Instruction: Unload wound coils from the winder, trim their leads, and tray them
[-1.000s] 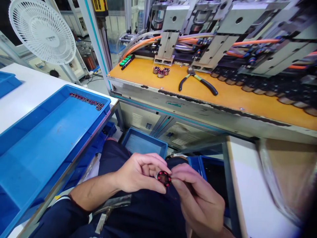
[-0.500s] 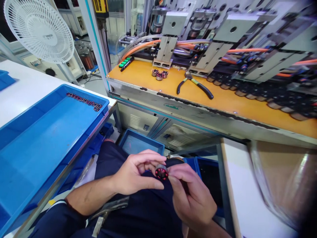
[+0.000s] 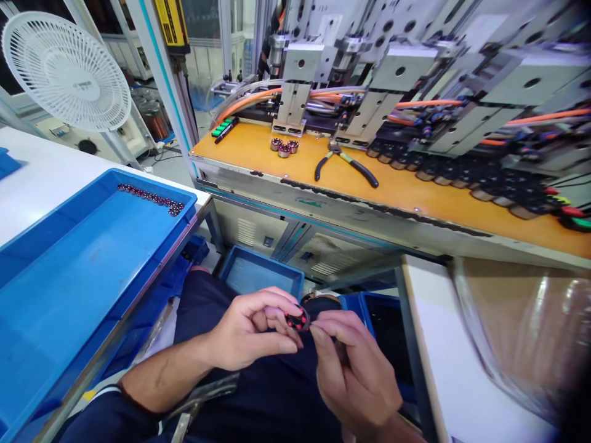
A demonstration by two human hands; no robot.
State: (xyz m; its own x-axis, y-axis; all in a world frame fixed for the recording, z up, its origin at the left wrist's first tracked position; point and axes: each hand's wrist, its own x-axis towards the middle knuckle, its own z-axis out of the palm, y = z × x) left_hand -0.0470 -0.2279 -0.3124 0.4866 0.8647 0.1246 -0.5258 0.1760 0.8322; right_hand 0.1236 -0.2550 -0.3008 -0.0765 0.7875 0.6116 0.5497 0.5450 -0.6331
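Over my lap, both hands hold a small round wound stator (image 3: pixel 298 319) with red coils around its ring. My left hand (image 3: pixel 252 329) pinches it from the left with thumb and fingers curled. My right hand (image 3: pixel 355 369) meets it from the right, fingertips closed at its edge. A row of similar small stators (image 3: pixel 150 197) lies along the far wall of the big blue tray (image 3: pixel 69 277) at my left.
An orange machine bench (image 3: pixel 415 191) ahead carries three loose stators (image 3: pixel 284 146), pliers (image 3: pixel 344 163) and a marker (image 3: pixel 225 130). A small blue bin (image 3: pixel 261 274) sits below by my knees. A white fan (image 3: pixel 67 71) stands far left; a white table (image 3: pixel 462 381) lies right.
The view has drifted right and down, so everything sits further left. My hands stay together on the stator, which is now tilted more edge-on between the fingers.
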